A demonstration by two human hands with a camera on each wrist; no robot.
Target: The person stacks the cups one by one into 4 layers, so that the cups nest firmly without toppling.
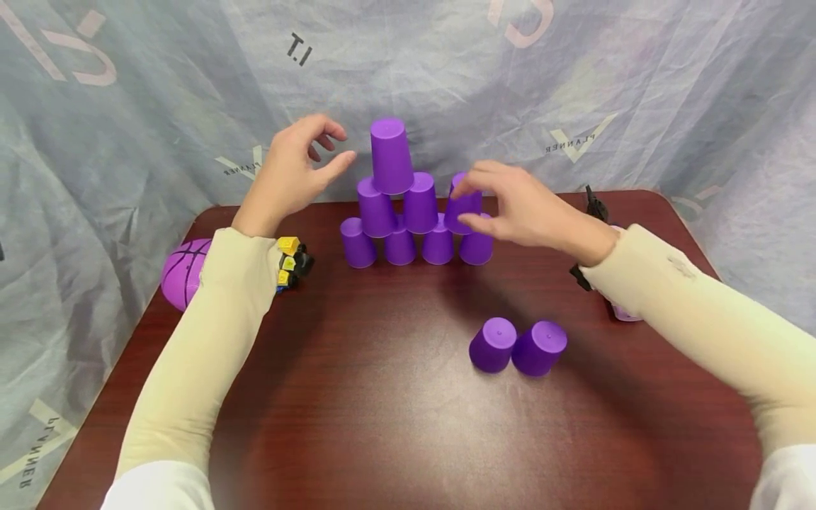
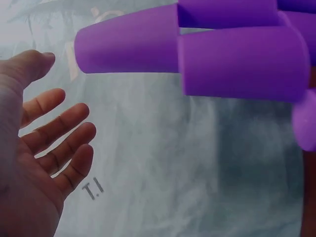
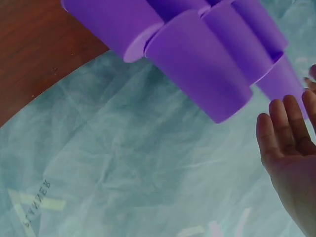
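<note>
Two hands hover at a pyramid (image 1: 414, 212) of purple cups near the far edge of the table (image 1: 357, 397). We count four upturned cups in the bottom row, three in the second, and one top cup (image 1: 390, 157) standing above the left pair.

Our right hand (image 1: 516, 209) is at the right end of the second row, its fingertips bent around the end cup (image 1: 460, 209); the thumb sits at the cup's upper part and the fingers lower down, so we judge it a light pinch, though the hand hides the contact itself. That cup stands upright, base up, its long axis vertical, directly left of the palm.

Our left hand (image 1: 295, 170) is up and loose, fingers slack, gripping nothing. It floats left of the top cup with clear air between. The left wrist view shows the spread fingers (image 2: 59, 143) apart from the cups.

The right hand is plainly nearer to the end cup; the left is nearer the top cup.

Two spare cups (image 1: 518, 347) sit touching each other toward the near right. A purple ball (image 1: 181, 273) lies at the left edge, a small toy (image 1: 292, 263) beside our left sleeve.
</note>
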